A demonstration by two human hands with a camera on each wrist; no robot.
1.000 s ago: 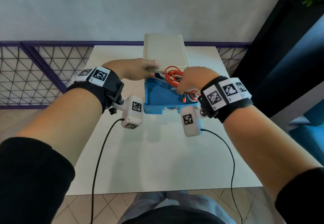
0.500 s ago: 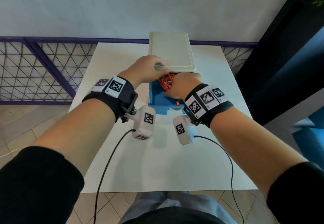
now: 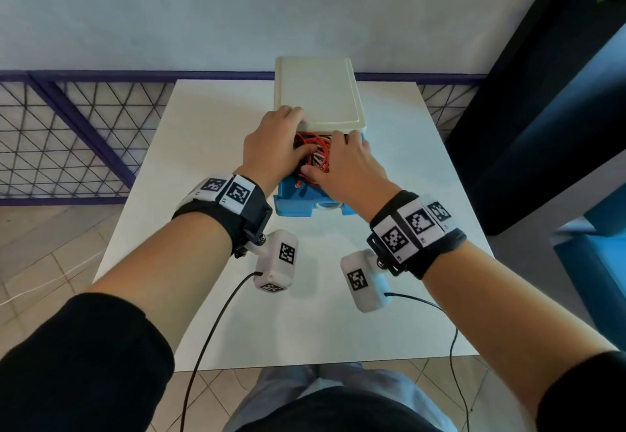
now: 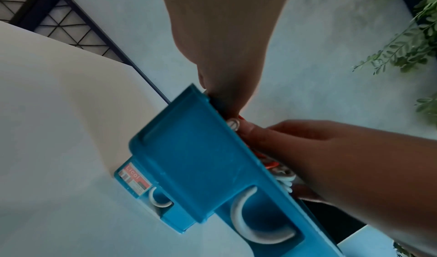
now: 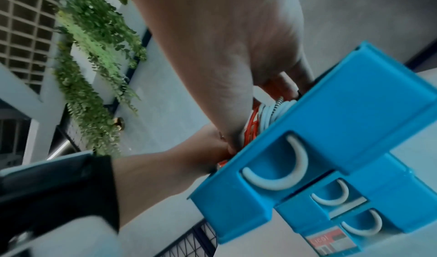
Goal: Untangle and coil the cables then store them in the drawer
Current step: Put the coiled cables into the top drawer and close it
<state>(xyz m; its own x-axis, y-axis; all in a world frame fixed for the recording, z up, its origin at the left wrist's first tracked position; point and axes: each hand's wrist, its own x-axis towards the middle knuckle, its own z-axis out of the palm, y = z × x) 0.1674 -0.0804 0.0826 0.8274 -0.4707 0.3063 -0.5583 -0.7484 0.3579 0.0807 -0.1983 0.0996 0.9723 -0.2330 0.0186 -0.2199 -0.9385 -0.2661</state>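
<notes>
A small drawer unit with a cream top stands on the white table. Its blue top drawer is pulled out toward me. A coiled orange cable and a white cable lie inside it. My left hand rests its fingers on the unit's near left corner, and its thumb lies on the cables. My right hand lies flat over the cables, pressing them down. The right wrist view shows the orange cable and white cable bulging at the drawer rim under my fingers.
Lower blue drawers with white curved handles stay closed. A purple mesh railing runs behind the table on the left. A dark cabinet stands to the right. Black wrist-camera leads hang over the table's near edge.
My right hand has flattened over the cables and my left thumb has dropped onto them. The coil sits lower in the drawer than a second ago.
</notes>
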